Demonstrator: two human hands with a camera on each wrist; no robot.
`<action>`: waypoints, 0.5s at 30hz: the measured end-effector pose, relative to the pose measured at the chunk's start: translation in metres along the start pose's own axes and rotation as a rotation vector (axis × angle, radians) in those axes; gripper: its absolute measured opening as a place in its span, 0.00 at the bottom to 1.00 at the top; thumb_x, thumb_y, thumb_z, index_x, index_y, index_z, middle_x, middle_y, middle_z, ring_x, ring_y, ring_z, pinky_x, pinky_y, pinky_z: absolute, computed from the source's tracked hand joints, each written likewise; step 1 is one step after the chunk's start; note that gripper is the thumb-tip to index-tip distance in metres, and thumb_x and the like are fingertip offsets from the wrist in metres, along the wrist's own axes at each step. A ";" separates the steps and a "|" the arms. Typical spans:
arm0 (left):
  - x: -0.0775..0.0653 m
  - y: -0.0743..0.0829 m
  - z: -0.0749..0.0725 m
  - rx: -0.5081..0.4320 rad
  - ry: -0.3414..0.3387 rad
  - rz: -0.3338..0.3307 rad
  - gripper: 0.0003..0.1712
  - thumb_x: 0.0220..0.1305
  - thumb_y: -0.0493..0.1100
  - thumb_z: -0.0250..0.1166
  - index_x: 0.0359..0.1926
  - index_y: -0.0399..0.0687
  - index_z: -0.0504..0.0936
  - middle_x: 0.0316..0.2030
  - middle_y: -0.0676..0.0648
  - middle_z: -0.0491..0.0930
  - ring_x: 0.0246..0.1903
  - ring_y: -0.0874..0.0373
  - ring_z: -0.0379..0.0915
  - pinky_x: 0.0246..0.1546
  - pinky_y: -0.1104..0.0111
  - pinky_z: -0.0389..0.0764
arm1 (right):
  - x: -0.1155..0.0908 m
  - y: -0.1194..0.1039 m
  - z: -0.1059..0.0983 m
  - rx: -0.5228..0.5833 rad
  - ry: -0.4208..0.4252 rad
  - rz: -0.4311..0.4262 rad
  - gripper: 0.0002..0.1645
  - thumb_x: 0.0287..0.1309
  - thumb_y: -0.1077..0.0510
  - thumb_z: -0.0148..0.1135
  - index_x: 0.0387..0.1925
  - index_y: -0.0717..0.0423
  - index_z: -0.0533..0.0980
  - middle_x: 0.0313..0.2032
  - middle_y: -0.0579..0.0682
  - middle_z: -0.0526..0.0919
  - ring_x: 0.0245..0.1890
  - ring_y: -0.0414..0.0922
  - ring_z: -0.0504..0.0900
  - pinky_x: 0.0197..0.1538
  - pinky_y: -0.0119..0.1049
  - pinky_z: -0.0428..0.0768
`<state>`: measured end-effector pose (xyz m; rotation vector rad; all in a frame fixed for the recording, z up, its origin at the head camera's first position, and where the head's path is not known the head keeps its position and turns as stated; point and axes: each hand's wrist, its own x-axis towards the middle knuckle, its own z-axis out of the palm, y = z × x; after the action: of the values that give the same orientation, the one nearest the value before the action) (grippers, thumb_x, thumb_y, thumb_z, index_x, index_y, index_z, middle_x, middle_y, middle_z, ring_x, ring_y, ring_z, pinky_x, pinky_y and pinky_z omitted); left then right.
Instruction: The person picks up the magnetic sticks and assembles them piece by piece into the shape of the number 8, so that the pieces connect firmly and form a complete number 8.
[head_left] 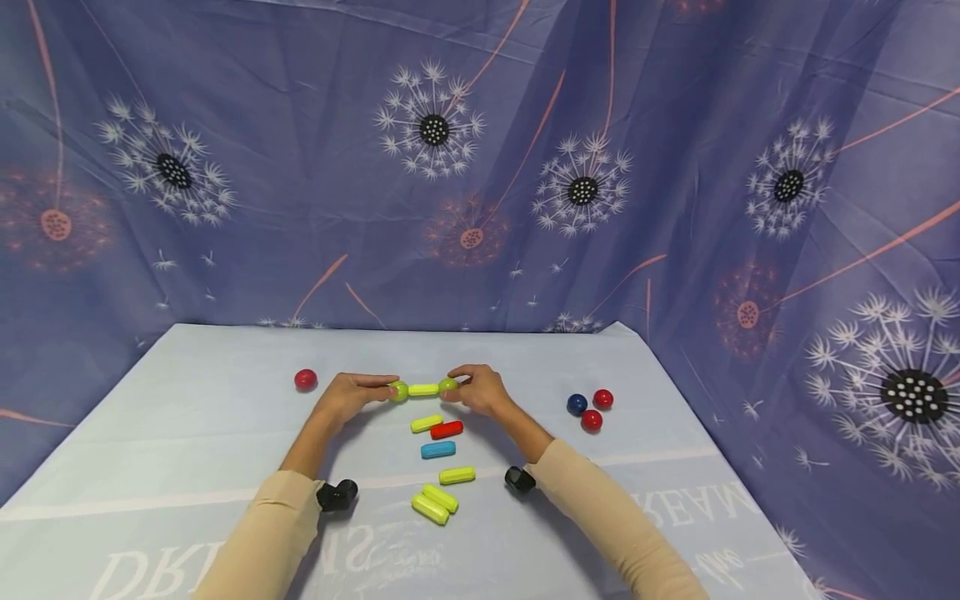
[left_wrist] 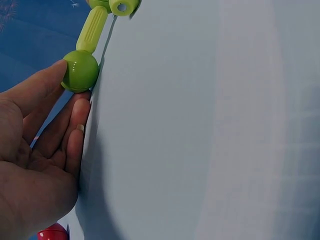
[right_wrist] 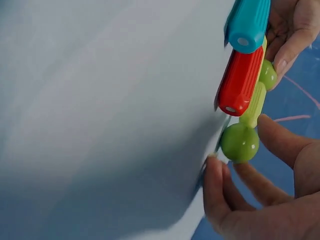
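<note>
Near the back middle of the table, a yellow-green rod (head_left: 423,390) joins two green balls end to end. My left hand (head_left: 352,396) pinches the left green ball (left_wrist: 81,71) between thumb and fingers. At the other end, my right hand (head_left: 480,389) holds the right green ball (right_wrist: 240,142), its thumb and fingertips around it. Just in front of this piece lie a yellow-green rod (head_left: 427,423) and a red rod (right_wrist: 240,82), side by side. A blue rod (head_left: 438,450) lies closer to me.
Several yellow-green rods, among them one lone rod (head_left: 457,476), lie between my forearms. A red ball (head_left: 305,380) sits at the left. On the right a blue ball (head_left: 577,405) is grouped with two red balls (head_left: 592,421). A patterned purple cloth (head_left: 337,167) hangs behind the table.
</note>
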<state>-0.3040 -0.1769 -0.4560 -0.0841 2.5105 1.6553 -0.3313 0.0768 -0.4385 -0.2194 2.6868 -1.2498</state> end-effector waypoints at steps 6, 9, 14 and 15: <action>0.003 -0.002 -0.001 0.002 -0.001 -0.016 0.23 0.60 0.53 0.74 0.56 0.56 0.87 0.56 0.46 0.85 0.72 0.42 0.61 0.70 0.45 0.60 | -0.007 -0.007 0.000 -0.088 0.103 -0.106 0.26 0.53 0.55 0.77 0.53 0.58 0.83 0.40 0.55 0.86 0.36 0.48 0.82 0.34 0.36 0.77; 0.003 -0.002 -0.001 0.003 0.003 -0.023 0.23 0.60 0.53 0.74 0.56 0.56 0.88 0.59 0.46 0.83 0.73 0.42 0.60 0.71 0.45 0.60 | -0.013 -0.012 0.000 -0.067 0.104 -0.162 0.19 0.54 0.57 0.76 0.48 0.58 0.84 0.35 0.52 0.86 0.32 0.45 0.81 0.32 0.34 0.76; 0.002 -0.002 0.000 0.006 0.011 -0.011 0.23 0.60 0.52 0.74 0.56 0.55 0.87 0.61 0.46 0.82 0.73 0.42 0.61 0.71 0.44 0.58 | -0.025 -0.020 0.005 -0.064 -0.008 -0.189 0.16 0.55 0.55 0.76 0.45 0.56 0.85 0.33 0.48 0.86 0.32 0.42 0.80 0.33 0.34 0.76; 0.001 -0.002 0.000 0.008 0.009 -0.004 0.23 0.60 0.52 0.74 0.57 0.54 0.87 0.61 0.46 0.82 0.72 0.42 0.61 0.71 0.44 0.58 | -0.027 -0.021 0.007 -0.075 -0.031 -0.192 0.16 0.55 0.54 0.76 0.45 0.56 0.86 0.34 0.48 0.86 0.33 0.42 0.80 0.34 0.34 0.76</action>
<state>-0.3051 -0.1774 -0.4578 -0.0953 2.5215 1.6466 -0.3024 0.0641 -0.4240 -0.5128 2.7417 -1.1844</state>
